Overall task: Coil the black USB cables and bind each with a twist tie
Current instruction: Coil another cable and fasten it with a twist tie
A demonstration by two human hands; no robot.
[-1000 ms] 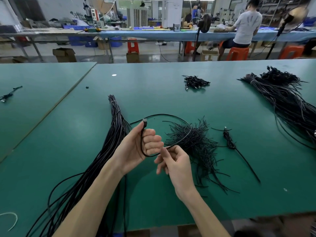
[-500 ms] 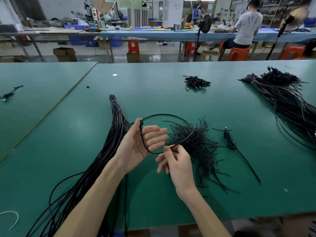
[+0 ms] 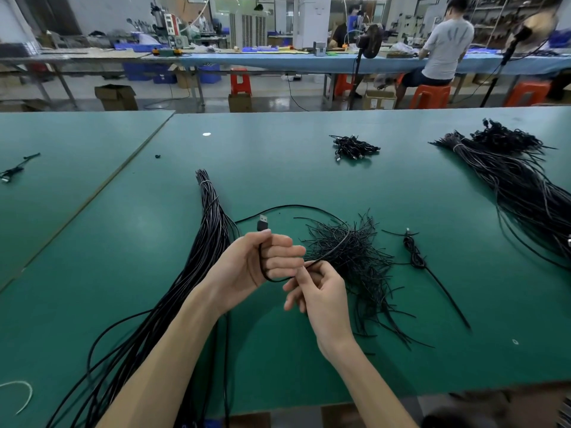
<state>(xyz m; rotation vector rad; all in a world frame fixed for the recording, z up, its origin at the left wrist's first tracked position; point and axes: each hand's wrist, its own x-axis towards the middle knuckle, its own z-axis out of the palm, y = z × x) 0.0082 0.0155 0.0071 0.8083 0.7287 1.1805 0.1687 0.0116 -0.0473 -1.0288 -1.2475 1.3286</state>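
Fingers (image 3: 282, 251) of the left hand (image 3: 247, 267) are curled closed around a black USB cable (image 3: 309, 208), thumb pressed on it just below the USB-A plug (image 3: 262, 224), which stands up above the thumb. From that grip the cable drops in a short loop under the curled fingers and crosses to the right hand (image 3: 321, 291). Right thumb and forefinger are pinched together on the cable; the other right fingers hang loosely bent, apart from it.

Beyond the right fingertips the cable rises in a wide arc and comes back down toward the bundle of uncoiled cables (image 3: 210, 230), which lies left of the left hand, tied near its far end and fanning out toward the near table edge.

Directly behind and right of the right fingers: a loose heap of black twist ties (image 3: 355, 257) on the green table (image 3: 309, 168). Further right of the heap, one coiled cable (image 3: 415, 256) with a straight tail, lying apart.

Far from both hands: a small pile of bound cables (image 3: 353, 148) straight ahead, and a large cable bundle (image 3: 519, 177) at far right.
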